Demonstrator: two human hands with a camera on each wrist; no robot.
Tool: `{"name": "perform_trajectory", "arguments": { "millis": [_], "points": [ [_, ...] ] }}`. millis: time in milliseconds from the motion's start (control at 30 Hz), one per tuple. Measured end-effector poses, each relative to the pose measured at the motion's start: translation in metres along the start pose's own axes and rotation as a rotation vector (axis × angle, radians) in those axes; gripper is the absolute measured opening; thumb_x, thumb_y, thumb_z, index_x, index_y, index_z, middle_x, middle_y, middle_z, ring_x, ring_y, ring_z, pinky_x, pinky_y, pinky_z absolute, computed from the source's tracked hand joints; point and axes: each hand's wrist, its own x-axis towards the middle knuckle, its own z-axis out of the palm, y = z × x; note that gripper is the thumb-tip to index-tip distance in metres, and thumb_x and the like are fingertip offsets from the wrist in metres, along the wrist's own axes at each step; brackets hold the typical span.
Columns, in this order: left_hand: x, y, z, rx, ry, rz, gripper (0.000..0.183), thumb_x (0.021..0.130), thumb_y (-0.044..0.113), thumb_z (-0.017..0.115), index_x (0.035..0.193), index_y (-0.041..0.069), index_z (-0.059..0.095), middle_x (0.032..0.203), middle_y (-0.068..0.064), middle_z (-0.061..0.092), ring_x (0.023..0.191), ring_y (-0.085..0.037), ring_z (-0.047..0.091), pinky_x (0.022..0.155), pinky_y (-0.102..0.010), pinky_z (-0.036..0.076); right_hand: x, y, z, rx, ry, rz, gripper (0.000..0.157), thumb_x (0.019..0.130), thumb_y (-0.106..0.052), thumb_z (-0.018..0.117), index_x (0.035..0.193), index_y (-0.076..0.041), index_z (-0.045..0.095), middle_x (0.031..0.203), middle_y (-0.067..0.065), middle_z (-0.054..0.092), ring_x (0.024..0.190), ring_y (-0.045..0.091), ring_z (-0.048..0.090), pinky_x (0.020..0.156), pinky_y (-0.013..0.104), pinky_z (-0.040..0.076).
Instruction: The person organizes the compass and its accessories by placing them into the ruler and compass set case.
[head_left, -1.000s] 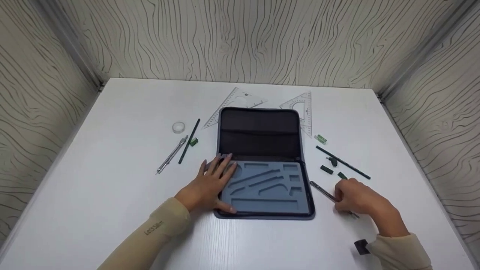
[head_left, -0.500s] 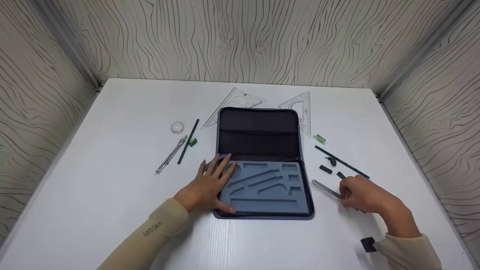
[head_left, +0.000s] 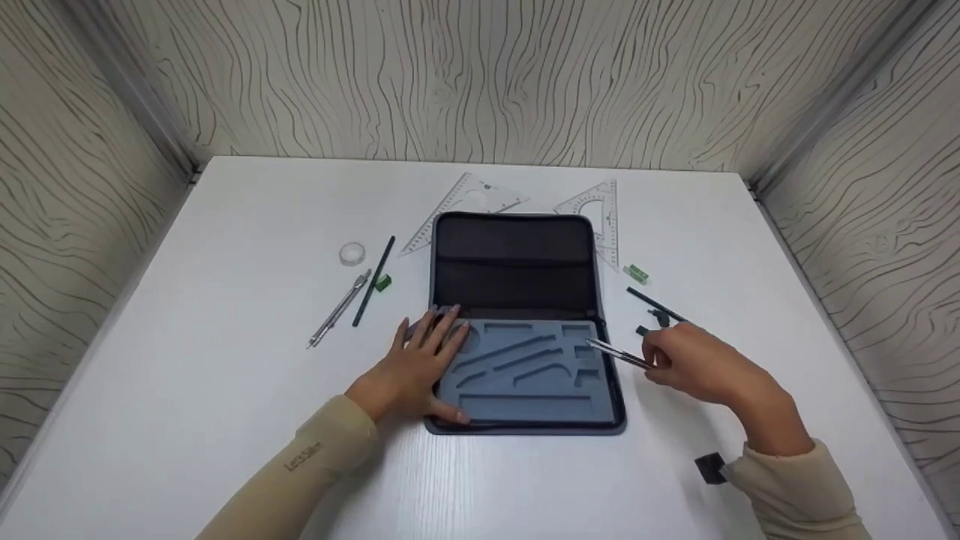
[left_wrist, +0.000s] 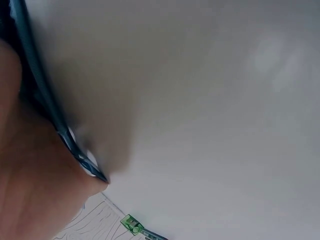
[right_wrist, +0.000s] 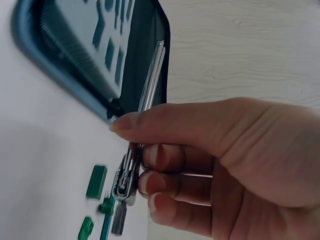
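Observation:
My right hand (head_left: 709, 367) pinches a silver drawing compass (head_left: 619, 352) between thumb and fingers, held above the right edge of an open zip case (head_left: 517, 240). In the right wrist view, the compass (right_wrist: 152, 75) has its legs together and its knurled handle pointing down. My left hand (head_left: 409, 371) lies with spread fingers on the left edge of the case and its blue-grey foam insert (head_left: 484, 345), which has cut-out slots. Part of that edge is hidden under the hand.
Left of the case lie a second compass (head_left: 337, 309), a dark green pencil (head_left: 373, 282), a green sharpener-like piece (head_left: 383, 283) and a clear tape-like ring (head_left: 352, 254). Behind are two clear set squares (head_left: 609, 225). Right are a pencil (head_left: 643, 298) and small green pieces (head_left: 635, 273).
My right hand has lifted the compass off the table and carried it left to the case's right edge. My left hand has stayed on the case.

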Motion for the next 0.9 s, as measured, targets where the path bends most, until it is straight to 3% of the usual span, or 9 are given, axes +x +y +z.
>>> {"name": "perform_trajectory", "arguments": {
  "millis": [267, 900],
  "points": [
    [0.0, 0.003, 0.004, 0.003, -0.021, -0.008, 0.13, 0.074, 0.083, 0.067, 0.166, 0.012, 0.007, 0.172, -0.015, -0.004, 0.156, -0.042, -0.002, 0.12, -0.067, 0.011, 0.014, -0.017, 0.001, -0.034, 0.018, -0.08, 0.005, 0.086, -0.002, 0.073, 0.088, -0.006, 0.069, 0.07, -0.007, 0.06, 0.062, 0.009, 0.049, 0.056, 0.026, 0.042],
    [0.001, 0.001, -0.001, -0.006, -0.041, -0.031, 0.129, 0.075, 0.083, 0.065, 0.166, 0.014, 0.005, 0.172, -0.013, -0.008, 0.157, -0.04, -0.004, 0.121, -0.066, 0.007, 0.063, -0.052, 0.01, -0.2, 0.054, -0.156, 0.013, 0.087, -0.007, 0.079, 0.084, -0.011, 0.067, 0.069, -0.004, 0.055, 0.062, 0.014, 0.049, 0.056, 0.031, 0.042]
  ]
}}
